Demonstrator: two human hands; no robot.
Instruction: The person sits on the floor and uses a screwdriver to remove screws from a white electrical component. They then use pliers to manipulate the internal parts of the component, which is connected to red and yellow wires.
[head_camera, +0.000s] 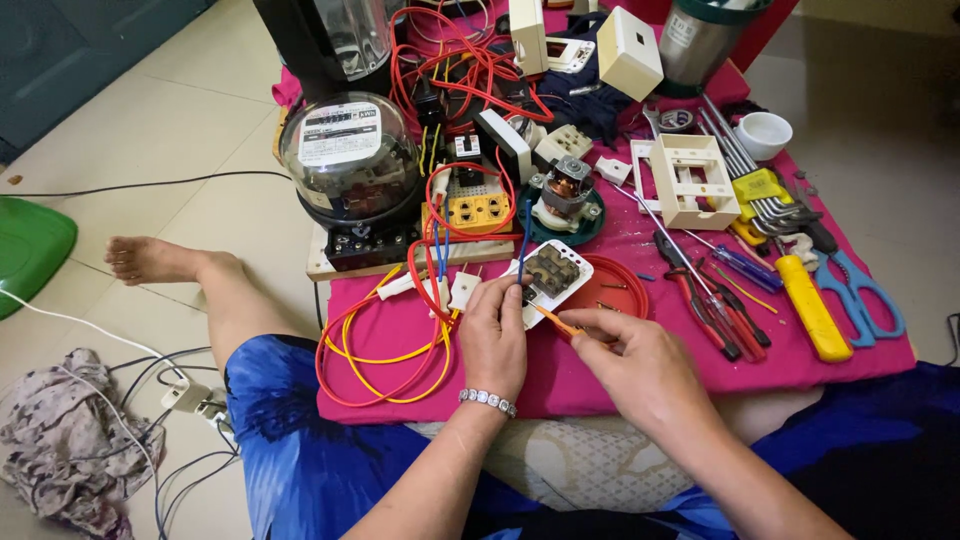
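While the left hand (492, 335) steadies a white switch module (548, 277) on the pink cloth (600, 375), the right hand (640, 368) brings a small orange screwdriver (556, 322) to its edge.

Left fingers are closed on the module's lower left side, tilting its back upward so the terminals face the tool; the right thumb and fingers pinch the screwdriver's slim shaft for fine control. A blue wire (524, 240) rises from the module. A red lid (612, 290) just behind it keeps small parts together, and pliers (705, 300) lie near on the right.
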